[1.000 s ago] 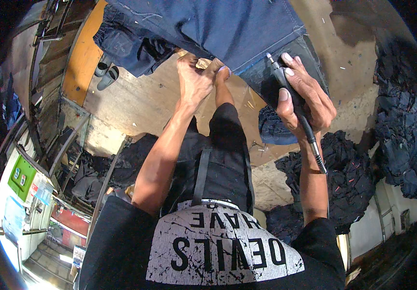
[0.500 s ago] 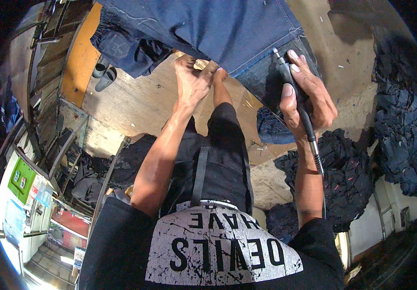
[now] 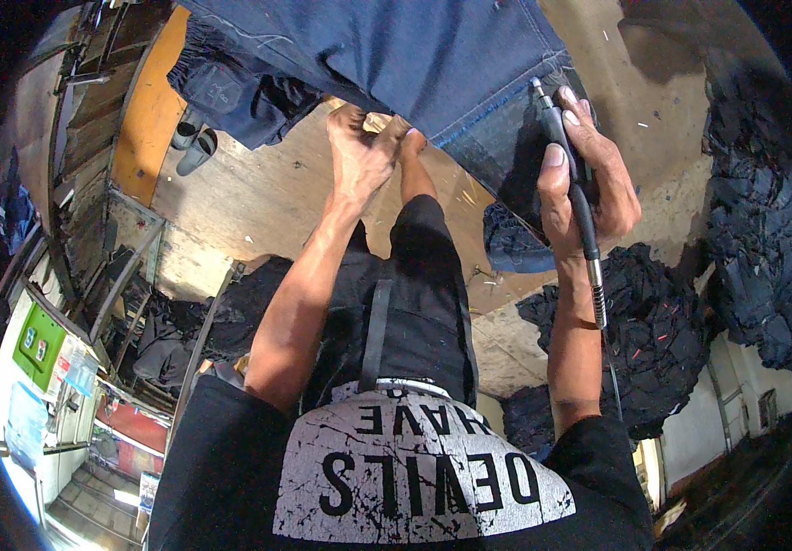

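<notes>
A blue denim garment (image 3: 396, 64) spreads across the top of the view, with a frayed, paler edge along its hem. Closed fingers of my left hand (image 3: 359, 161) hold the garment's lower edge; the fingertips are partly hidden. In my right hand (image 3: 598, 174) is a slim black pen-shaped rotary tool (image 3: 580, 197), gripped between thumb and fingers, with a spring-sleeved cable trailing down my forearm. The tool's metal tip is at the hem's right end, beside a dark, flat denim panel (image 3: 506, 147). Whether the tip touches the cloth I cannot tell.
Dark cloth piles (image 3: 653, 340) lie at right, with another heap (image 3: 763, 230) farther out. A darker garment (image 3: 231, 92) hangs at upper left, near a pair of sandals (image 3: 197, 151) on the wooden floor (image 3: 231, 202). A metal frame (image 3: 130, 266) stands at left.
The tool in my right hand has moved slightly away and to the right along the hem, uncovering more of the frayed edge. My left hand keeps nearly the same place.
</notes>
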Demonstrator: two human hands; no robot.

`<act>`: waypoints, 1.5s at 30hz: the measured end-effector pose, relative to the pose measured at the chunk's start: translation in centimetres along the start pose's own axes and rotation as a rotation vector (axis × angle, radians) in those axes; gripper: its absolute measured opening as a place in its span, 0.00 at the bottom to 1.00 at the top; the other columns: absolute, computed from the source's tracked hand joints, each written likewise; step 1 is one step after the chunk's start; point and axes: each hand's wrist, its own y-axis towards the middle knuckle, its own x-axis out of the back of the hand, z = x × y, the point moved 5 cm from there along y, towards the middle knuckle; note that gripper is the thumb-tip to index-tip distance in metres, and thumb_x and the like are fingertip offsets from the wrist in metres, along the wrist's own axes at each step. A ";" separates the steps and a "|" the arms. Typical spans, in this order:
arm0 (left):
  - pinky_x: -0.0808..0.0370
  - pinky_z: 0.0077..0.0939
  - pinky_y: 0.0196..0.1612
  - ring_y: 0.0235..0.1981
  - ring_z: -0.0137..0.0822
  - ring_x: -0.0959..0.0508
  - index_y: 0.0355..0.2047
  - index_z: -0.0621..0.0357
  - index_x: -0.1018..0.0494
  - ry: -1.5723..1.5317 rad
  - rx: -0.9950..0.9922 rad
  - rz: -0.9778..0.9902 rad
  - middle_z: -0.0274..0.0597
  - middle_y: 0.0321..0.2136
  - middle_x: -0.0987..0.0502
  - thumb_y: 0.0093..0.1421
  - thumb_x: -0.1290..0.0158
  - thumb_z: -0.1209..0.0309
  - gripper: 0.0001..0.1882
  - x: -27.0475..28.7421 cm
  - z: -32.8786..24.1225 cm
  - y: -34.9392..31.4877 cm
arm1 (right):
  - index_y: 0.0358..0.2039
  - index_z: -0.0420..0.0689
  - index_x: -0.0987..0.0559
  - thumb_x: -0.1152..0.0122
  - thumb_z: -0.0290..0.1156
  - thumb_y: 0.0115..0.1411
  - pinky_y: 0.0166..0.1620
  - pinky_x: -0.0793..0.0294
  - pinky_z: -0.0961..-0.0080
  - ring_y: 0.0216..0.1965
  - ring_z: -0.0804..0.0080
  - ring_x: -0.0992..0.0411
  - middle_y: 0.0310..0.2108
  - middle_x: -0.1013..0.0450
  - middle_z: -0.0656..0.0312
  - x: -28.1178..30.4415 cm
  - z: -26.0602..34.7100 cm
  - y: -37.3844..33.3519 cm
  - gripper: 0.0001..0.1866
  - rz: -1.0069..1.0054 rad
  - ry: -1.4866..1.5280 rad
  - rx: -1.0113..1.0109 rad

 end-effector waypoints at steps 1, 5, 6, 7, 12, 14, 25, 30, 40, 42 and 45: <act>0.20 0.29 0.32 0.26 0.29 0.17 0.28 0.69 0.20 -0.011 -0.011 -0.005 0.42 0.26 0.15 0.55 0.38 0.82 0.02 0.0 0.0 0.0 | 0.44 0.32 0.15 0.32 0.23 0.57 0.62 0.22 0.53 0.53 0.47 0.17 0.47 0.16 0.40 0.0 0.0 0.0 0.14 -0.004 -0.004 -0.008; 0.21 0.30 0.32 0.27 0.29 0.18 0.30 0.69 0.20 0.021 0.019 0.009 0.41 0.26 0.15 0.55 0.36 0.81 0.03 0.1 0.5 0.0 | 0.44 0.32 0.15 0.32 0.23 0.57 0.62 0.21 0.53 0.52 0.48 0.16 0.47 0.16 0.40 -0.1 -0.2 0.1 0.14 -0.040 0.011 -0.005; 0.21 0.30 0.31 0.27 0.28 0.18 0.30 0.69 0.20 0.024 -0.003 0.011 0.41 0.26 0.15 0.56 0.36 0.80 0.04 0.1 0.5 0.1 | 0.44 0.33 0.15 0.32 0.23 0.57 0.62 0.21 0.53 0.52 0.48 0.16 0.47 0.16 0.40 -0.1 -0.1 0.1 0.14 -0.038 0.002 0.005; 0.21 0.30 0.31 0.27 0.28 0.18 0.30 0.69 0.20 0.043 0.005 0.019 0.41 0.26 0.15 0.56 0.35 0.80 0.04 0.1 0.6 0.1 | 0.44 0.33 0.15 0.32 0.23 0.57 0.62 0.21 0.53 0.52 0.48 0.16 0.47 0.16 0.40 -0.1 -0.2 0.1 0.14 -0.038 -0.001 0.002; 0.20 0.29 0.31 0.27 0.28 0.18 0.30 0.69 0.20 -0.004 0.057 0.003 0.41 0.27 0.15 0.57 0.34 0.79 0.06 -0.1 0.4 -0.3 | 0.44 0.32 0.15 0.33 0.22 0.57 0.62 0.21 0.52 0.53 0.48 0.16 0.46 0.16 0.41 0.0 -0.1 -0.1 0.14 -0.004 0.019 0.029; 0.20 0.28 0.31 0.27 0.28 0.18 0.30 0.69 0.21 -0.040 0.054 -0.016 0.40 0.27 0.15 0.58 0.34 0.79 0.06 -0.2 0.2 -0.4 | 0.43 0.31 0.15 0.33 0.22 0.57 0.63 0.22 0.51 0.53 0.48 0.16 0.45 0.16 0.41 0.0 0.0 -0.2 0.13 0.015 0.032 0.047; 0.18 0.28 0.36 0.31 0.28 0.17 0.37 0.67 0.18 -0.063 0.066 -0.016 0.38 0.31 0.14 0.59 0.33 0.79 0.07 -0.4 0.0 -0.7 | 0.42 0.30 0.15 0.33 0.21 0.55 0.62 0.20 0.49 0.51 0.47 0.16 0.44 0.16 0.39 -0.6 0.9 -0.3 0.14 0.167 0.133 0.160; 0.17 0.28 0.38 0.32 0.29 0.16 0.38 0.67 0.18 -0.070 0.026 -0.016 0.39 0.32 0.13 0.59 0.30 0.77 0.09 -0.4 0.0 -0.4 | 0.41 0.30 0.15 0.32 0.24 0.56 0.61 0.19 0.50 0.50 0.48 0.15 0.44 0.16 0.39 -1.0 1.6 -0.1 0.13 0.230 0.166 0.219; 0.28 0.41 0.65 0.59 0.40 0.23 0.66 0.60 0.38 -0.610 0.264 0.027 0.47 0.60 0.26 0.69 0.37 0.60 0.33 3.0 -3.7 0.4 | 0.51 0.40 0.18 0.44 0.32 0.76 0.62 0.23 0.56 0.56 0.54 0.20 0.54 0.19 0.46 4.4 1.4 -1.4 0.12 -0.069 0.296 -0.159; 0.25 0.42 0.61 0.56 0.37 0.22 0.65 0.57 0.38 -0.575 0.429 0.029 0.45 0.59 0.26 0.73 0.41 0.52 0.31 5.4 -6.3 2.4 | 0.52 0.44 0.18 0.42 0.28 0.74 0.63 0.25 0.57 0.59 0.54 0.22 0.55 0.20 0.47 5.2 2.8 -1.4 0.10 -0.073 0.265 -0.179; 0.18 0.31 0.46 0.39 0.30 0.17 0.45 0.64 0.21 -0.120 0.225 0.201 0.42 0.38 0.16 0.71 0.38 0.56 0.20 6.9 -11.0 4.6 | 0.51 0.46 0.18 0.31 0.22 0.63 0.67 0.28 0.54 0.60 0.49 0.23 0.57 0.22 0.46 2.9 6.4 -1.5 0.16 -0.047 0.277 -0.010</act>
